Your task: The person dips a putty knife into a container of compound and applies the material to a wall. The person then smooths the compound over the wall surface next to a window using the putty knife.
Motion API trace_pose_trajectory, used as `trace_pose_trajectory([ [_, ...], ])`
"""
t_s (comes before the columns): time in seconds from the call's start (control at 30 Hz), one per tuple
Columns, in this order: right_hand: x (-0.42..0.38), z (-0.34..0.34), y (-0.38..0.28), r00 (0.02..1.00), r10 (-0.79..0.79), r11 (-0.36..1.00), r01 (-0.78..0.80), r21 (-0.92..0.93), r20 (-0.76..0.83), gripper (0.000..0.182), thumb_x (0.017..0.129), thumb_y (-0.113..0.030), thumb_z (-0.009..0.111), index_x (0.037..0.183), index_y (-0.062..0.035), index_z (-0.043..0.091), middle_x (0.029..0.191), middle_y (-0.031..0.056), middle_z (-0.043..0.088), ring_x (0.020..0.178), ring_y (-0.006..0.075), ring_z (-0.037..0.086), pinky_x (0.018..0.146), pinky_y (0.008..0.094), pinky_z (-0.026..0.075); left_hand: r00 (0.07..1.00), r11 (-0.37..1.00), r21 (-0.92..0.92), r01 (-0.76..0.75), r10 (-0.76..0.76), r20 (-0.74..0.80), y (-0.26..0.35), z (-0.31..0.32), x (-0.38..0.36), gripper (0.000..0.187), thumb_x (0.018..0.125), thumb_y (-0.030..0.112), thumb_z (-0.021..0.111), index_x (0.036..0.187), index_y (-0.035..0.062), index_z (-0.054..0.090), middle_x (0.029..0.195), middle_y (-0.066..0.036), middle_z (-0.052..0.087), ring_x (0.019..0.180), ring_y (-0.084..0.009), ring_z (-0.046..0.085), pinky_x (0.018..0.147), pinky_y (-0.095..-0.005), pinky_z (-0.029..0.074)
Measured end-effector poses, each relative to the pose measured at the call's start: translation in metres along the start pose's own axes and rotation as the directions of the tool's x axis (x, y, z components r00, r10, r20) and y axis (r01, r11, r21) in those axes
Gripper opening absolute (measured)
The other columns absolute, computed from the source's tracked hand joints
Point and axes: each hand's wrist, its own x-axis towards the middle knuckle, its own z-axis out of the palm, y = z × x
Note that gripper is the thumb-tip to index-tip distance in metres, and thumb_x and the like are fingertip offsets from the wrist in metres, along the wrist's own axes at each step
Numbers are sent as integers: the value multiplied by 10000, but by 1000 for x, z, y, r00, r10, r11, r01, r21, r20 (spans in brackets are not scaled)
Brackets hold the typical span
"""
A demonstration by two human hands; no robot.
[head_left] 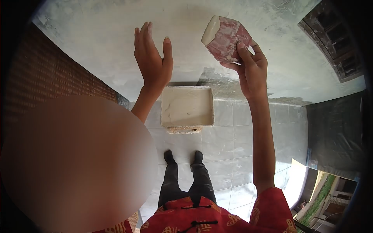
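Note:
Up near the whitish wall, my right hand grips a reddish putty scraper, thumb on its face and fingers behind. White putty coats the scraper's far edge and is smeared across its face. My left hand is raised in front of the wall to the left, fingers stretched and thumb apart, holding nothing. Below and between the hands is a rectangular tray with pale, creamy putty spread inside. It rests on a crusted, putty-spattered support.
Grey floor tiles lie under my feet and the tray. A dark-framed wall opening is at the upper right, a woven brown panel at left. Dark sheeting hangs at right. A blurred oval hides the lower left.

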Motion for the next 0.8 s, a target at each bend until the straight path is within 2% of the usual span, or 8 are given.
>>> trace_pose_trajectory([
  [0.07,7,1,-33,998,-61,998,61,12,-12,395,988,-94,578,1256,144,413,1045,268,675,905,299,725,727,397,669,999,998,23,-50,50,20,19,-7,35,548,1025,272,509,1459,-25,353,1503,-216,397,1450,-442,265,1165,-532,252],
  [0.23,24,-16,-104,986,-154,987,156,38,-56,436,979,-86,590,1292,152,402,1021,240,684,866,259,728,690,377,669,985,986,9,-166,166,-54,67,-3,107,543,1018,261,521,1457,-18,365,1496,-202,418,1453,-445,261,1157,-547,254],
  [0.57,74,-65,-214,940,-339,940,338,43,39,346,986,-52,539,1244,165,461,991,220,682,857,252,729,677,344,675,908,931,88,-354,365,-206,147,25,201,561,1010,279,531,1470,5,363,1505,-174,421,1459,-433,260,1146,-557,256],
  [0.67,90,-78,-238,914,-397,918,393,64,81,328,989,-46,532,1234,164,471,986,217,682,854,247,729,671,339,675,889,925,111,-363,380,-255,165,33,223,578,999,342,541,1457,23,392,1485,-177,439,1458,-424,271,1124,-538,261],
  [0.8,106,-92,-259,896,-433,901,429,66,93,301,992,-45,525,1214,156,493,1000,214,682,855,237,729,667,327,676,860,910,138,-391,415,-296,180,36,242,567,1002,352,529,1450,27,404,1485,-165,444,1461,-412,275,1123,-538,261],
])
